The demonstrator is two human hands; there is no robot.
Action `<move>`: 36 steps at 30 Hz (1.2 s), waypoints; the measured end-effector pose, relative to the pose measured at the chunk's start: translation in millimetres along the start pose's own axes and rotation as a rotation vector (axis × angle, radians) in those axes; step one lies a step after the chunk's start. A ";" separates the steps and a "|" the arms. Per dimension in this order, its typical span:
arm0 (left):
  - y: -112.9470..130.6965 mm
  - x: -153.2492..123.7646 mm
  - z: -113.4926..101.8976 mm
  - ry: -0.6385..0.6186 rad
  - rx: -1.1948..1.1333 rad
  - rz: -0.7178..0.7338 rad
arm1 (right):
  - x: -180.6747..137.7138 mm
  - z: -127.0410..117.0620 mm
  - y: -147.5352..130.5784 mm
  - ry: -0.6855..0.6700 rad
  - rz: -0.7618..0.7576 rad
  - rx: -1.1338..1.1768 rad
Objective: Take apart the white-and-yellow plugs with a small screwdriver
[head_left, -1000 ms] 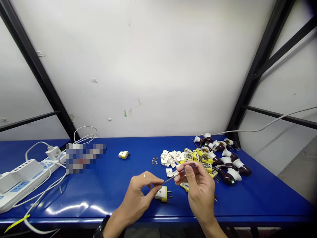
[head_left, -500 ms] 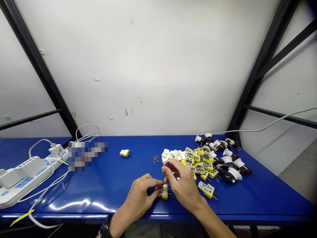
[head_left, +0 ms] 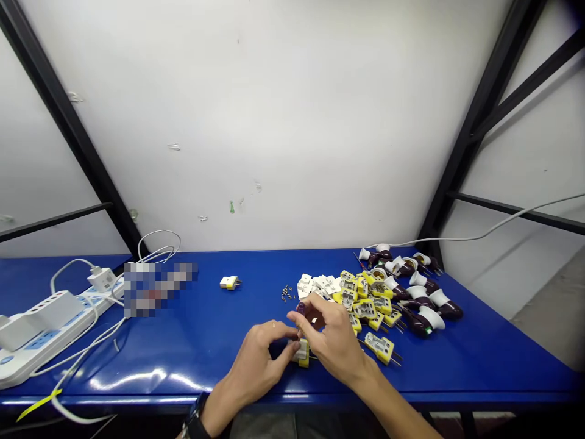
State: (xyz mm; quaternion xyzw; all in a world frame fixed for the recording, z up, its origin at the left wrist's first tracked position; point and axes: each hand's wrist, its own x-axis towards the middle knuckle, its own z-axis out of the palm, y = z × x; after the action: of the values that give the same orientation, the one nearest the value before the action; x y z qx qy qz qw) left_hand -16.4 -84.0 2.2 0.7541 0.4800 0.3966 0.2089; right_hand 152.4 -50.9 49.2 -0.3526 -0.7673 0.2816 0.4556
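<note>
Left hand: I have it clasped on a yellow-and-white plug, fingers partly hiding it.
Right hand: I'm gripping a dark-handled screwdriver just above the plug.

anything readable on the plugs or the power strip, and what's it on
No text here can be read.
Power strip: small marks, too small to read.
Loose yellow plugs: marks on the faces, too small to read.
Yellow plug in the left hand: mostly covered, nothing readable.
Screwdriver in the right hand: no text visible.
</note>
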 end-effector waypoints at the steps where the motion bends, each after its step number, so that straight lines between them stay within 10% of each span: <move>1: 0.1 1.6 1.0 0.006 -0.017 -0.005 | 0.8 0.7 0.3 0.016 0.004 -0.006; 36: -5.8 2.7 -0.1 -0.040 0.040 0.044 | 6.2 -4.4 1.0 -0.061 -0.184 -0.067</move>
State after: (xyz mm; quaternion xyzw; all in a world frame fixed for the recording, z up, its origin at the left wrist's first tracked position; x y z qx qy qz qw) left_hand -19.1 -79.0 -0.7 0.7763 0.4666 0.3766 0.1945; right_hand 154.5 -44.9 53.4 -0.2869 -0.8191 0.2233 0.4437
